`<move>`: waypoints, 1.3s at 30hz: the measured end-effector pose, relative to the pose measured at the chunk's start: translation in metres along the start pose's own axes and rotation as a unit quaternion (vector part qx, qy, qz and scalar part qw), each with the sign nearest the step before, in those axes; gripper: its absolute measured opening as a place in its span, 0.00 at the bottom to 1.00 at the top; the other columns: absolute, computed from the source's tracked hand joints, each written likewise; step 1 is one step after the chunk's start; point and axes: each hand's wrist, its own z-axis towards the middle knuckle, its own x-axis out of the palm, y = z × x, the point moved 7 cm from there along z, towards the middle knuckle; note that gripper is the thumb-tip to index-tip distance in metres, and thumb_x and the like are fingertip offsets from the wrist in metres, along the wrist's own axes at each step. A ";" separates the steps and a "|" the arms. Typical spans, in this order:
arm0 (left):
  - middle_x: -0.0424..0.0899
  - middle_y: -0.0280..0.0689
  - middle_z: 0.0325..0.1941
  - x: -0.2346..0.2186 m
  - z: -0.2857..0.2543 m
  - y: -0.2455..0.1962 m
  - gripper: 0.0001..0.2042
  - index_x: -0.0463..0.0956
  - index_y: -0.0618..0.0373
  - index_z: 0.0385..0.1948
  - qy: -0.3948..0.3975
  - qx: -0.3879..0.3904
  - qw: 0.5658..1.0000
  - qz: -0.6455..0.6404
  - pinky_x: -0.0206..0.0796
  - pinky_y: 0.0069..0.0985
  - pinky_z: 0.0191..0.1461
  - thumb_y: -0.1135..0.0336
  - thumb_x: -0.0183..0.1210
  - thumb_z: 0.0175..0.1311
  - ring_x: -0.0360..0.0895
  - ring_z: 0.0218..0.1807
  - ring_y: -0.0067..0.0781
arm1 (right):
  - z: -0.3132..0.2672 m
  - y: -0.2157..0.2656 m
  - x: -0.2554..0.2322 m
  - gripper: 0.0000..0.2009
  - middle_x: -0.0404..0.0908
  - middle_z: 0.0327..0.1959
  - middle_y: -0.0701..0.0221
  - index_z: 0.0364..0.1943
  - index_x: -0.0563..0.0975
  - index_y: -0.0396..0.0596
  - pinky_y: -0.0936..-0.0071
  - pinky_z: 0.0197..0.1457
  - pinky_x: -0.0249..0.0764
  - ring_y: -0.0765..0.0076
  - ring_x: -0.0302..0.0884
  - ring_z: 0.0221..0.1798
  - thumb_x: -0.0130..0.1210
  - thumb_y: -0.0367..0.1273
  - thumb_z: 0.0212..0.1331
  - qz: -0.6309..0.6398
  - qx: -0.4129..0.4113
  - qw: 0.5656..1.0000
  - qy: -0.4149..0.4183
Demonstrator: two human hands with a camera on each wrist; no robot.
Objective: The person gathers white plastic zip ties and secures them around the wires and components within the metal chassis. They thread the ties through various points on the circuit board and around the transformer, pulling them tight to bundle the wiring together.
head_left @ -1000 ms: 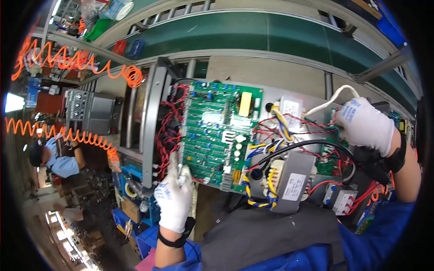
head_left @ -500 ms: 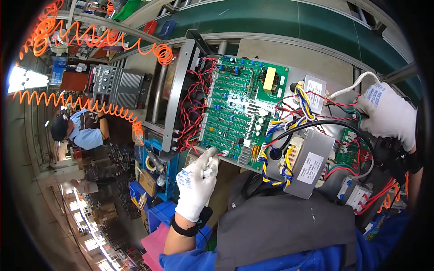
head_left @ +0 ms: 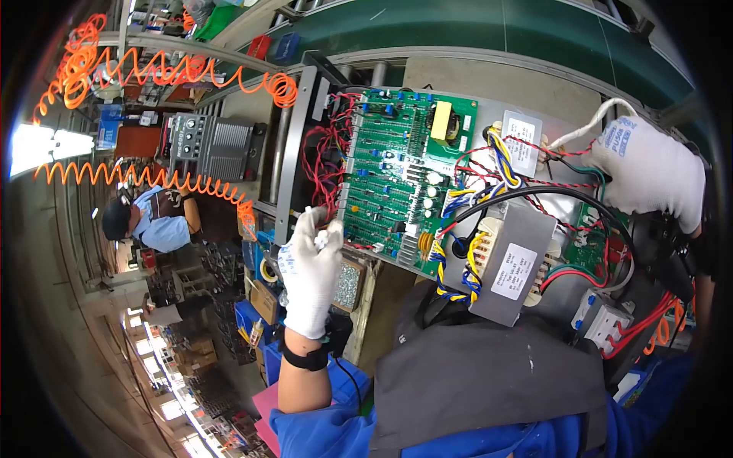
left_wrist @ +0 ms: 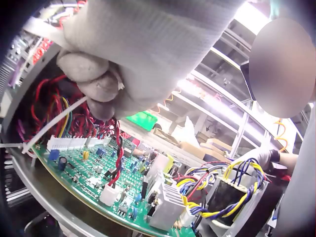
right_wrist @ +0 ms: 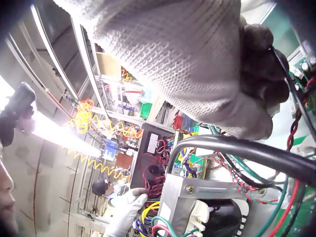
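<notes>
Left hand [head_left: 309, 267], the nearer one: fingers curled, apparently pinching a white strip [left_wrist: 56, 121]. The red wire bundle [head_left: 328, 187] lies just beyond them, its long axis running between grey panel [head_left: 296, 145] and circuit board [head_left: 385, 175]. Right hand [head_left: 649, 164], well apart: fingers bent beside a dark wire [right_wrist: 291, 89]; whether they grip it cannot be told.

Two gloved hands [head_left: 311, 267] are seen at opposite ends of the metal chassis [head_left: 489, 114]; one grey transformer [head_left: 513, 267] and one breaker block [head_left: 602, 324] are carried near its lower edge.
</notes>
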 end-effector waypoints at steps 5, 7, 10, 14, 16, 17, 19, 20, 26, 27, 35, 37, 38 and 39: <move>0.72 0.24 0.25 -0.007 -0.010 0.008 0.06 0.76 0.62 0.37 -0.006 -0.039 0.997 -0.065 0.54 0.11 0.25 0.70 0.59 0.63 0.63 0.23 0.08 | 0.003 -0.003 0.005 0.22 0.81 0.30 0.64 0.43 0.77 0.43 0.68 0.45 0.74 0.60 0.80 0.39 0.61 0.35 0.40 -0.006 0.041 0.996 0.084; 0.72 0.24 0.24 -0.011 -0.015 0.011 0.05 0.76 0.61 0.35 -0.025 -0.052 0.992 -0.110 0.53 0.11 0.24 0.70 0.59 0.63 0.63 0.22 0.08 | 0.001 0.001 -0.001 0.25 0.81 0.28 0.67 0.42 0.77 0.43 0.70 0.44 0.75 0.62 0.80 0.38 0.66 0.37 0.35 0.024 0.042 0.996 0.074; 0.75 0.25 0.26 -0.029 -0.021 0.020 0.05 0.77 0.62 0.36 -0.055 -0.050 0.993 -0.092 0.55 0.08 0.27 0.71 0.59 0.63 0.64 0.25 0.07 | 0.002 -0.002 0.001 0.24 0.80 0.28 0.69 0.39 0.77 0.44 0.72 0.44 0.75 0.63 0.80 0.36 0.69 0.37 0.31 0.020 0.052 0.994 0.092; 0.66 0.27 0.15 -0.038 -0.022 0.011 0.08 0.71 0.58 0.37 0.026 -0.041 0.957 -0.288 0.44 0.12 0.17 0.64 0.55 0.67 0.53 0.13 0.10 | 0.004 -0.007 0.002 0.19 0.80 0.26 0.69 0.34 0.76 0.44 0.72 0.42 0.74 0.62 0.79 0.35 0.66 0.35 0.33 0.022 0.060 0.994 0.085; 0.63 0.25 0.13 -0.036 -0.015 0.012 0.07 0.69 0.58 0.40 0.078 -0.024 0.895 -0.439 0.44 0.13 0.15 0.66 0.54 0.68 0.51 0.11 0.12 | 0.002 -0.007 0.003 0.16 0.79 0.26 0.68 0.31 0.76 0.44 0.72 0.42 0.74 0.62 0.79 0.34 0.65 0.34 0.35 0.035 0.068 0.993 0.094; 0.62 0.24 0.13 -0.036 -0.011 0.010 0.06 0.69 0.58 0.39 0.095 -0.026 0.854 -0.512 0.44 0.13 0.15 0.67 0.54 0.68 0.50 0.10 0.12 | 0.003 -0.007 0.002 0.14 0.79 0.26 0.68 0.30 0.75 0.44 0.71 0.41 0.74 0.61 0.79 0.34 0.63 0.32 0.36 0.053 0.057 0.994 0.073; 0.61 0.24 0.12 -0.036 -0.008 0.014 0.12 0.69 0.60 0.49 0.104 -0.028 0.825 -0.555 0.44 0.15 0.14 0.66 0.52 0.69 0.50 0.09 0.14 | 0.002 -0.006 0.000 0.11 0.79 0.26 0.67 0.28 0.75 0.44 0.70 0.40 0.74 0.61 0.79 0.34 0.61 0.30 0.38 0.068 0.046 0.995 0.050; 0.61 0.24 0.12 -0.037 -0.010 0.006 0.17 0.65 0.60 0.56 0.091 -0.016 0.817 -0.569 0.43 0.15 0.14 0.64 0.51 0.70 0.49 0.09 0.14 | 0.002 -0.006 -0.002 0.09 0.79 0.26 0.67 0.28 0.75 0.44 0.69 0.38 0.73 0.61 0.79 0.34 0.59 0.29 0.40 0.070 0.046 0.995 0.045; 0.73 0.28 0.17 -0.074 -0.037 -0.043 0.21 0.64 0.62 0.63 -0.084 0.088 0.963 -0.239 0.54 0.12 0.21 0.64 0.49 0.71 0.61 0.15 0.11 | 0.001 -0.004 -0.001 0.06 0.77 0.25 0.66 0.27 0.75 0.44 0.67 0.37 0.71 0.61 0.78 0.34 0.56 0.29 0.44 0.076 0.063 0.994 0.055; 0.73 0.28 0.17 -0.074 -0.041 -0.034 0.21 0.64 0.62 0.63 -0.086 0.088 0.963 -0.238 0.54 0.12 0.21 0.64 0.49 0.71 0.61 0.15 0.11 | 0.002 -0.005 -0.002 0.06 0.77 0.25 0.66 0.27 0.75 0.44 0.67 0.38 0.71 0.61 0.77 0.34 0.56 0.30 0.44 0.049 0.052 0.997 0.038; 0.71 0.25 0.22 -0.017 -0.032 0.047 0.17 0.70 0.64 0.57 -0.058 0.037 0.989 0.131 0.57 0.14 0.26 0.69 0.49 0.68 0.65 0.22 0.12 | -0.001 -0.005 0.001 0.09 0.78 0.25 0.63 0.27 0.77 0.43 0.67 0.39 0.73 0.57 0.78 0.34 0.58 0.31 0.40 0.063 0.028 0.998 0.000; 0.81 0.36 0.25 0.007 -0.040 0.053 0.16 0.73 0.61 0.54 0.029 0.114 0.965 0.233 0.66 0.22 0.31 0.68 0.50 0.67 0.77 0.25 0.26 | -0.001 -0.003 -0.003 0.08 0.79 0.24 0.61 0.24 0.77 0.42 0.64 0.38 0.74 0.54 0.79 0.34 0.59 0.30 0.38 0.071 0.000 0.996 -0.047; 0.82 0.46 0.34 0.016 -0.045 0.055 0.16 0.74 0.58 0.53 0.050 0.105 0.964 0.239 0.70 0.27 0.37 0.67 0.51 0.65 0.82 0.32 0.37 | 0.000 -0.003 -0.002 0.08 0.79 0.25 0.61 0.24 0.77 0.41 0.64 0.38 0.75 0.55 0.80 0.34 0.58 0.30 0.38 0.069 0.009 0.997 -0.024; 0.81 0.49 0.35 0.020 -0.048 0.053 0.17 0.73 0.58 0.55 0.051 0.105 0.960 0.253 0.69 0.25 0.36 0.68 0.51 0.65 0.80 0.30 0.37 | 0.000 -0.004 -0.002 0.08 0.80 0.26 0.60 0.25 0.77 0.41 0.65 0.38 0.75 0.55 0.80 0.35 0.58 0.30 0.39 0.068 0.020 0.998 -0.002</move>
